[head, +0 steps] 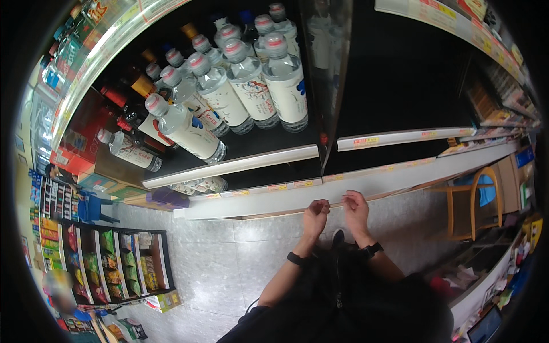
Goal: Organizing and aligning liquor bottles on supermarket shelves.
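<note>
My left hand is raised in front of my torso with its fingers curled; whether anything small lies between them cannot be told. Beside it on the right, my right hand is held up with loosely bent, parted fingers and nothing visible in it. The two hands are apart, near the white lower edge of a shelf unit. Above them, several clear plastic bottles with white and pink caps, such as this front one, stand in rows on a dark shelf. Another clear bottle leans at the shelf's left part.
A glass divider splits the shelf. Red and brown cartons stand at left. A snack rack is at lower left, with a person near it, blurred. A wooden chair and a cluttered counter are on the right.
</note>
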Motion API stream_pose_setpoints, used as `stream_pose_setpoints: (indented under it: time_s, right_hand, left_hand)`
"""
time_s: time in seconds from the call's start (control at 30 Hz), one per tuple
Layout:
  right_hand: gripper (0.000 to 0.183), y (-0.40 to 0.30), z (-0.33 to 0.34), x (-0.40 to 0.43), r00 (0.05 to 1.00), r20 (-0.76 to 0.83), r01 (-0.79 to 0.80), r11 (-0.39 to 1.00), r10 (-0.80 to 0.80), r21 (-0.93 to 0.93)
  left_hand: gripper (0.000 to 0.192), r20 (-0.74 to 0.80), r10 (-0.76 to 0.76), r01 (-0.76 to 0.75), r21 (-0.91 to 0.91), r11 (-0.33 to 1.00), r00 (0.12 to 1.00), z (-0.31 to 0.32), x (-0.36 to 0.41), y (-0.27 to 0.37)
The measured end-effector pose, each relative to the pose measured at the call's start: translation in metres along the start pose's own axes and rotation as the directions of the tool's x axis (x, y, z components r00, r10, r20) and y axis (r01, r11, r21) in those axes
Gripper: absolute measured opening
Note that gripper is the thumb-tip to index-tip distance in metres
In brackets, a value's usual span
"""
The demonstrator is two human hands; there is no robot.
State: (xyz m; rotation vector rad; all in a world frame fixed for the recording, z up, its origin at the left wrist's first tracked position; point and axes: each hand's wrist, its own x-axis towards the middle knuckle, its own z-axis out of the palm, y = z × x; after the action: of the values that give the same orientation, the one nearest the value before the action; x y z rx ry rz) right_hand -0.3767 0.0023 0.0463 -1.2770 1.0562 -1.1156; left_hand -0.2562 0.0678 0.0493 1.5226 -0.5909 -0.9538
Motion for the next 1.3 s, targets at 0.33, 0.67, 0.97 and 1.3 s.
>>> stream_pose_setpoints:
  time_s: [0.33, 0.67, 0.97, 1.3]
  right_hand:
    - [0.032, -0.008, -0.085, 0.126, 0.972, -0.229, 0.079, 0.99, -0.052, 0.113]
    - [0.03, 0.01, -0.198, 0.264, 0.957, -0.188, 0.162, 0.944, -0.221, -0.286]
    - [0.042, 0.084, -0.291, 0.361, 0.997, 0.058, -0.031, 0.975, 0.045, -0.221]
    - [0.041, 0.058, -0.295, 0.423, 1.0, 0.016, -0.012, 0.991, 0.014, -0.13]
  left_hand:
    - [0.014, 0.019, 0.036, -0.037, 0.08, 0.996, 0.999, 0.06, 0.04, -0.006]
    - [0.018, -0.132, -0.01, 0.039, 0.218, 0.975, 0.991, 0.181, 0.057, 0.009]
    - [0.023, -0.176, 0.021, 0.039, 0.329, 0.943, 0.984, 0.208, 0.06, 0.052]
    - [0.023, -0.147, 0.074, -0.026, 0.305, 0.952, 0.986, 0.217, 0.075, 0.042]
